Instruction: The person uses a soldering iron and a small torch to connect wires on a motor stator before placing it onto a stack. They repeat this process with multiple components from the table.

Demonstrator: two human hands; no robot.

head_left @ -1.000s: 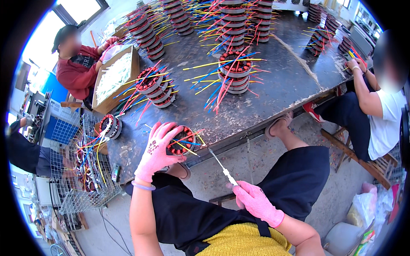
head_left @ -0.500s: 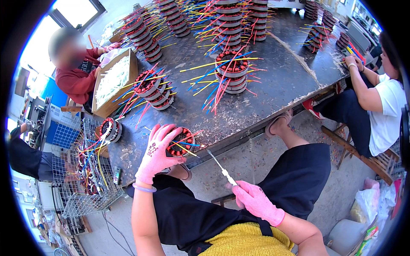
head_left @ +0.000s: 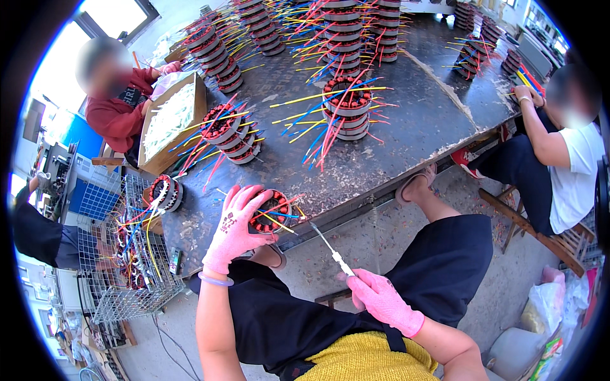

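Observation:
At the near table edge my left hand, in a pink glove, curls its thumb and fingers round the left side of a motor stator. Red coils ring its inside, and blue and yellow wires stick out toward the right. My right hand, gloved in pink too, is closed round a slim torch-like tool with a white sleeve and a thin metal tube. Its tip points up and left, near the wire ends. A small orange-yellow glow shows between tip and wires; whether they touch I cannot tell.
Stacked stators with long loose wires stand on the dark table. A cardboard box and a wire basket are at the left. Co-workers sit left and right. A wooden stool stands at the right.
The glow at the wire ends has changed from a bright reddish spot to a taller yellow-orange one. Both hands, the stator and the tool stay almost in place.

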